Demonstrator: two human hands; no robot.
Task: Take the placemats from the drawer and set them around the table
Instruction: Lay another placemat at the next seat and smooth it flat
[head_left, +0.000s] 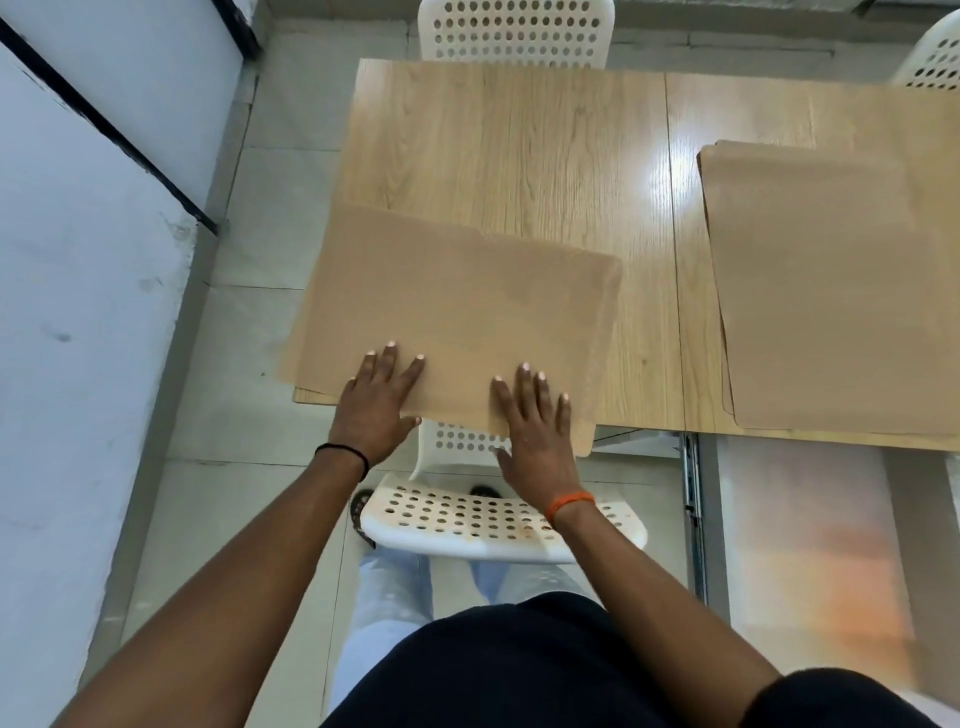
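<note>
A tan, rectangular, thin placemat with rounded corners (457, 306) lay at the near left corner of the light oak-grain wooden counter (498, 150), turned slightly askew so that its left edge and its near right corner overhung the counter's edges. The left hand (376, 402), with a thin black band at the wrist, rested flat on the mat's near edge, its fingers (388, 358) spread and released, pressing down rather than gripping. The right hand (535, 431), with an orange band at the wrist, lay likewise palm-down on the overhanging near right corner, fingers (524, 384) extended and released; whether the thumb curled under the mat could not be told. Well apart to the right, a small stack of matching tan placemats (831, 291) sat on the counter's right section, its edges slightly offset. Below the hands stood a white perforated plastic chair (467, 514), pushed towards the counter, and the person's pale trousers and dark top showed beneath it. A second white perforated chair (514, 31) stood at the far side, and part of a third (935, 57) appeared at the upper right corner.
</note>
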